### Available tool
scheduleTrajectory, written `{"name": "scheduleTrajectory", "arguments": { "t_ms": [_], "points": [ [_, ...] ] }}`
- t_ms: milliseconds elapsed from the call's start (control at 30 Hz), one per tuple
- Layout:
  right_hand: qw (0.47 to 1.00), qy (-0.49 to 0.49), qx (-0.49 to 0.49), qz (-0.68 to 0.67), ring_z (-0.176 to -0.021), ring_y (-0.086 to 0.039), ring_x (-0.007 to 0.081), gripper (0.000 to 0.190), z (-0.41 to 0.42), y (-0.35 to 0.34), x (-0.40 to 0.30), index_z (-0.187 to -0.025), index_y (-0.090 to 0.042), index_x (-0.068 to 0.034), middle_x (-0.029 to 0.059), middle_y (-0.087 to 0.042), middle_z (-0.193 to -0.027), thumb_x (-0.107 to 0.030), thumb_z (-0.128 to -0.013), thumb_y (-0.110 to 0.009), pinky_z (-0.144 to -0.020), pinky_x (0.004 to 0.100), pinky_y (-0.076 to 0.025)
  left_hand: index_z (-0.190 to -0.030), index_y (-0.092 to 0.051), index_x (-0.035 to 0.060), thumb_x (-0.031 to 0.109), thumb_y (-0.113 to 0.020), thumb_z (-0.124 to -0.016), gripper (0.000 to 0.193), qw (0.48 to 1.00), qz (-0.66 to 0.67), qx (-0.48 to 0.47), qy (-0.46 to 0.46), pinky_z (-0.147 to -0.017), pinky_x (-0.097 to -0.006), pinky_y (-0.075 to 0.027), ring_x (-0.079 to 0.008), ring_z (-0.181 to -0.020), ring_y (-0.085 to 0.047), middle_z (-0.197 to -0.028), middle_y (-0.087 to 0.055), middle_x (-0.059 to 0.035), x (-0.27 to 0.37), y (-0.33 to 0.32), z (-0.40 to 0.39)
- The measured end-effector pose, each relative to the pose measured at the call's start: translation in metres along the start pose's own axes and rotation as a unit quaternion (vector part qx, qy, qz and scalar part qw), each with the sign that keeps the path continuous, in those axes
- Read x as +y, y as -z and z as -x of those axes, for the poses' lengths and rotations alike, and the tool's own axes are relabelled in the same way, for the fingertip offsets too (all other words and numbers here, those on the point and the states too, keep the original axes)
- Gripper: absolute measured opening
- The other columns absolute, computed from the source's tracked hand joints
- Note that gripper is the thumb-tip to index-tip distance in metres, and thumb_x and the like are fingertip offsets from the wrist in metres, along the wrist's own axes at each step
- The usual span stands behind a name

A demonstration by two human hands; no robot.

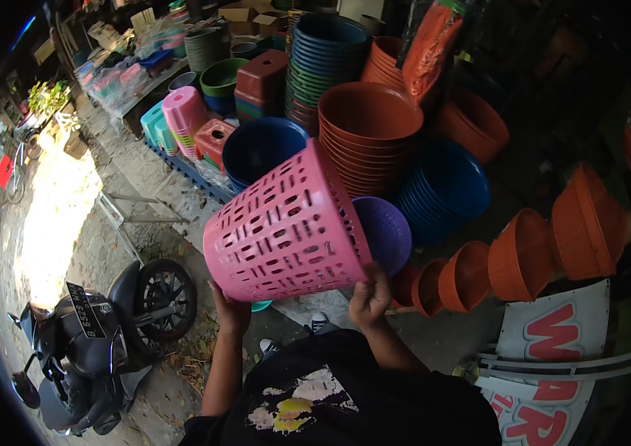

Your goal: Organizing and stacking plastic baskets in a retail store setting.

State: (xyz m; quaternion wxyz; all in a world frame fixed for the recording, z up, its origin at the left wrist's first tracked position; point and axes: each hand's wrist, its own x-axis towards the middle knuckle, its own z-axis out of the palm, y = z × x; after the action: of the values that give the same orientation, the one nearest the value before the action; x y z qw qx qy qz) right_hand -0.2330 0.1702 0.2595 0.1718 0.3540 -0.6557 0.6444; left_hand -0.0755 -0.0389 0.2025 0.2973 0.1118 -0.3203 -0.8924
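Observation:
A pink perforated plastic basket (279, 228) is held tilted in front of me, its rim toward the right and its base toward the left. My right hand (370, 298) grips the rim at the lower right. Under the base end, my left hand (232, 309) supports the basket, with its fingers partly hidden. Behind the rim, a purple perforated basket (387, 234) shows in part. Beyond it stand a tall stack of terracotta-coloured plastic pots (371, 114), a dark blue tub (262, 148) and a nested stack of blue tubs (452, 178).
A parked motorcycle (90, 329) is at my lower left, near a metal frame stand (137, 209). Orange hanging pots (519, 256) line the right, above a lettered sign (555, 329). Pink pots (183, 111) and stacked blue and green buckets (324, 61) stand further back.

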Motion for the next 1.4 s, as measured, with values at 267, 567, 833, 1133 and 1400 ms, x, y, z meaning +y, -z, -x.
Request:
{"name": "scheduleTrajectory", "arguments": {
  "t_ms": [267, 567, 833, 1133, 1400],
  "points": [
    [0.978, 0.013, -0.087, 0.191, -0.07, -0.059, 0.0158, 0.03, -0.057, 0.107, -0.004, -0.09, -0.062, -0.004, 0.0037, -0.064, -0.085, -0.018, -0.077, -0.084, -0.069, 0.0306, -0.045, -0.157, -0.005, 0.0131, 0.047, -0.034, -0.105, 0.069, 0.942, -0.252, -0.172, 0.136, -0.113, -0.0438, -0.029, -0.0239, -0.144, -0.027, -0.159, -0.024, -0.0122, -0.099, -0.069, -0.057],
    [0.871, 0.129, -0.23, 0.415, -0.086, -0.058, 0.0189, 0.023, -0.002, 0.1, 0.08, -0.091, -0.068, -0.012, -0.0017, -0.063, -0.086, -0.012, -0.07, -0.077, -0.084, 0.0429, -0.039, -0.157, 0.003, 0.0145, 0.049, -0.038, -0.103, 0.076, 0.923, -0.244, -0.136, 0.265, -0.118, -0.0455, -0.021, -0.0299, -0.149, -0.012, -0.162, -0.009, -0.0146, -0.155, -0.086, -0.074],
    [0.845, 0.023, -0.348, 0.404, -0.092, -0.059, 0.0225, 0.023, 0.044, 0.088, 0.149, -0.095, -0.068, -0.011, 0.0025, -0.065, -0.095, -0.026, -0.079, -0.072, -0.089, 0.0442, -0.035, -0.152, -0.015, -0.0042, 0.028, -0.07, -0.088, 0.09, 0.833, -0.547, -0.076, 0.026, -0.115, -0.0439, -0.029, -0.0479, -0.139, -0.03, -0.151, -0.022, -0.0362, -0.203, -0.06, -0.088],
    [0.832, -0.028, -0.353, 0.426, -0.095, -0.059, 0.0259, 0.034, 0.051, 0.078, 0.16, -0.1, -0.066, -0.01, 0.0067, -0.065, -0.095, -0.04, -0.082, -0.07, -0.09, 0.0468, -0.035, -0.15, -0.031, 0.0057, 0.022, -0.076, -0.083, 0.082, 0.809, -0.574, -0.118, 0.047, -0.112, -0.0471, -0.034, -0.0491, -0.139, -0.03, -0.151, -0.018, -0.04, -0.213, -0.042, -0.08],
    [0.88, 0.012, -0.404, 0.25, -0.098, -0.056, 0.0306, 0.033, 0.079, -0.026, 0.112, -0.107, -0.061, -0.008, 0.0098, -0.06, -0.101, -0.023, -0.08, -0.072, -0.088, 0.0438, -0.039, -0.123, -0.059, 0.0008, 0.021, -0.065, -0.093, 0.037, 0.902, -0.388, 0.145, 0.119, -0.088, -0.0366, -0.051, -0.0251, -0.101, -0.065, -0.115, -0.066, -0.0157, -0.195, 0.064, -0.041]
  ]
}}
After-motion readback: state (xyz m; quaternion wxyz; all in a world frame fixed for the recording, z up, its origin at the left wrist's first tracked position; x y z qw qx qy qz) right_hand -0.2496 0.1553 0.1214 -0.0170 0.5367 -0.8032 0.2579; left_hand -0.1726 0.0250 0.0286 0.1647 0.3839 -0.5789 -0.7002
